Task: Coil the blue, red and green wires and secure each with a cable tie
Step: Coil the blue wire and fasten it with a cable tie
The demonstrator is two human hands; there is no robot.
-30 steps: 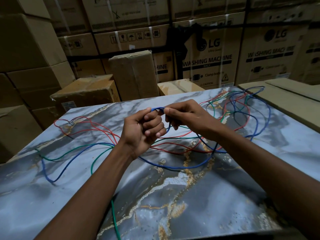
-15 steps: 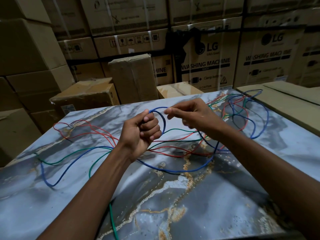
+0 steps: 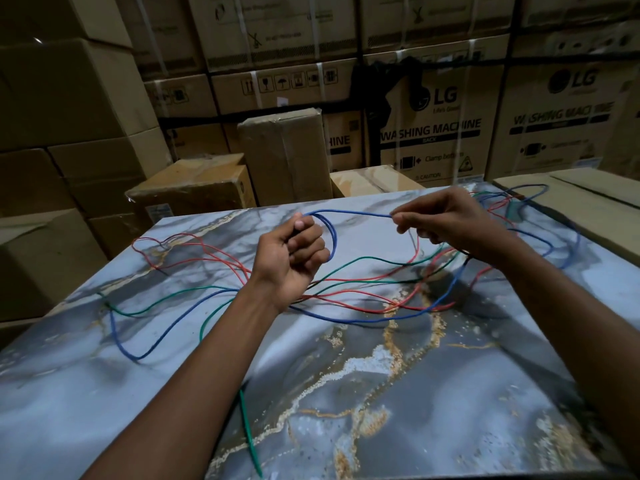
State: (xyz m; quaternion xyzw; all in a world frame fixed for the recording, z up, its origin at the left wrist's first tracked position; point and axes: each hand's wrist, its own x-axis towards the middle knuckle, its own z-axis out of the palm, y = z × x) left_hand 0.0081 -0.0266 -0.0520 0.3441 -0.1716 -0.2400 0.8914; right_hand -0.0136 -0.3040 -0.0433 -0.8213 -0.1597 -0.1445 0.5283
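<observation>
On the big cartons [image 3: 429, 133] at twelve o'clock I read "LG" and "WASHING MACHINE", and lower, in small letters, "Clamp" and "CAUTION". The carton at one o'clock carries the same words, but blurred. One carton at eleven o'clock has a row of handling symbols; other print there is too dark to read.

My left hand [image 3: 291, 261] is closed in a fist around the blue wire [image 3: 349, 213], with a small loop coming out beside my fingers. My right hand [image 3: 446, 220] pinches the same wire between thumb and fingertips, at one o'clock from the left hand. The piece between my hands is lifted above the table [image 3: 450, 393].

The rest of the blue wire lies on the marble-pattern top, tangled with the red wire [image 3: 194, 252] and the green wire [image 3: 367, 259]. The green wire runs down to six o'clock, partly hidden under my left forearm. A brown box [image 3: 287, 150] stands upright behind the far edge of the table.
</observation>
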